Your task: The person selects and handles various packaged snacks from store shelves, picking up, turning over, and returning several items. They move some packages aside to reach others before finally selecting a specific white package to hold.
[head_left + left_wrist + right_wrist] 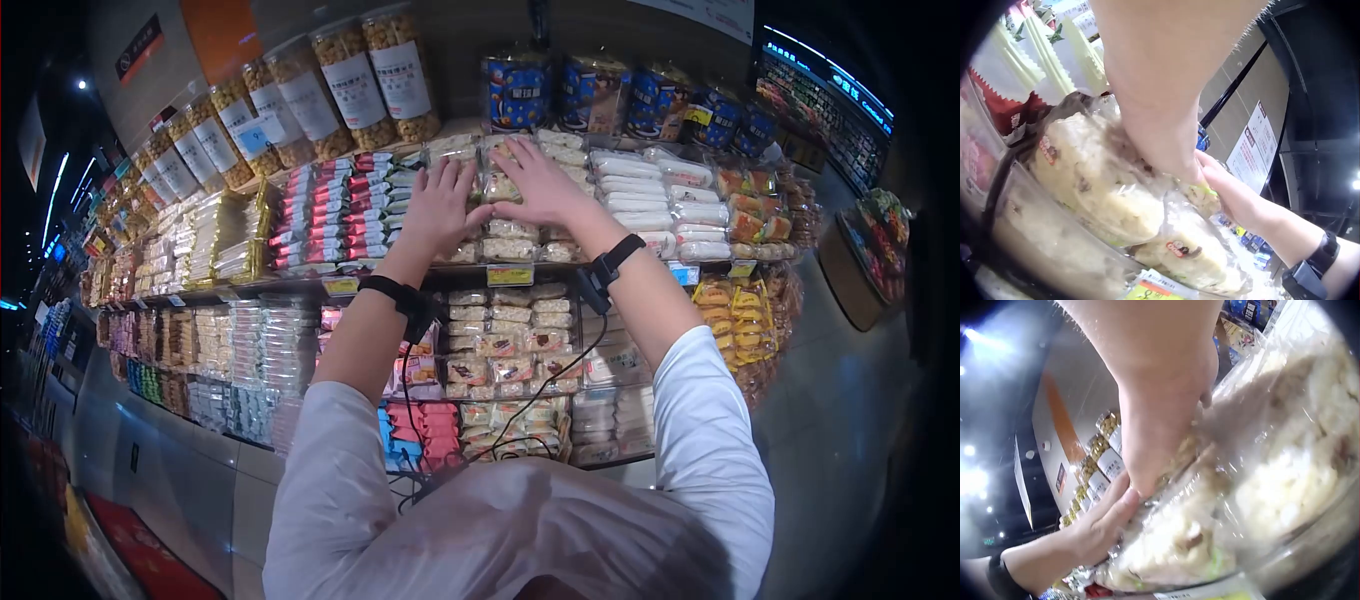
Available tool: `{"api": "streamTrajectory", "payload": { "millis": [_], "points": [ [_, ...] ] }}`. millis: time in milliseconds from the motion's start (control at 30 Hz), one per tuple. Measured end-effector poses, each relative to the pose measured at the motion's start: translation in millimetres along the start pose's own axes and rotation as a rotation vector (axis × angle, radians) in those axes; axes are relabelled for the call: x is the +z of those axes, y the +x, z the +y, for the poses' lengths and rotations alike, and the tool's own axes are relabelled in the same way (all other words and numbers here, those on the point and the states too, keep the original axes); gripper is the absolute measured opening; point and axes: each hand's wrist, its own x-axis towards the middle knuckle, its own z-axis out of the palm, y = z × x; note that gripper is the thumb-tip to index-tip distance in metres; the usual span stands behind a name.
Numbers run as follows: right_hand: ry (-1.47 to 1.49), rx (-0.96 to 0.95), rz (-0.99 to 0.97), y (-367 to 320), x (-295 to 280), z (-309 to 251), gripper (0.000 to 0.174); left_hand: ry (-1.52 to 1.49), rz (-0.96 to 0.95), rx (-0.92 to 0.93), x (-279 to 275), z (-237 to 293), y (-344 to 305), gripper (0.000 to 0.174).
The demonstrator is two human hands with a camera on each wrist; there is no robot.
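Note:
Both bare hands reach over the upper shelf, side by side with thumbs close together. My left hand (438,212) rests with fingers extended on clear-wrapped, pale puffed snack bars (508,250). Beside it, my right hand (545,188) lies over the same rows, its fingers spread forward. The left wrist view shows plump snack packets (1100,178) with small red labels under the left hand. From the right wrist, a shiny snack packet (1175,544) appears below the right hand (1154,437), whose fingertips are largely hidden.
Red-wrapped snacks (330,215) lie left of the hands, white packets (635,195) right. Tall jars (400,80) and blue tins (517,92) line the back. Price tags (510,275) edge the shelf; more packets (510,345) fill the tier below. Black cables (590,350) hang from the wrists.

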Motion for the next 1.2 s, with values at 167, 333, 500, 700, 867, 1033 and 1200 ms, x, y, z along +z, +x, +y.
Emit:
{"api": "streamTrajectory", "payload": {
  "millis": [167,333,500,700,867,1033,1200],
  "points": [
    [0.298,0.056,-0.034,21.8,-6.2,30.0,0.042,0.036,0.049,-0.054,-7.1,15.3,1.7,0.072],
    [0.224,-0.019,-0.002,23.8,-13.0,29.6,0.04,0.017,0.034,0.105,-3.2,49.6,-0.1,0.062],
    [0.22,0.085,0.283,3.0,-41.5,37.2,0.043,-0.003,0.047,0.101,-1.3,47.9,-4.3,0.06],
    [0.154,0.087,0.192,-52.7,-45.9,50.8,0.044,-0.02,0.032,0.07,-3.1,53.3,-4.1,0.059],
    [0.121,0.111,0.099,-62.4,-47.4,34.0,0.039,-0.038,0.054,0.05,-8.0,64.5,3.5,0.058],
    [0.111,0.053,0.179,-62.8,-24.4,33.0,0.04,0.017,0.083,0.013,5.4,70.2,7.7,0.057],
    [0.102,0.048,0.209,-69.0,-20.7,34.9,0.042,0.04,0.073,-0.035,8.6,73.2,5.0,0.054]
  ]
}}
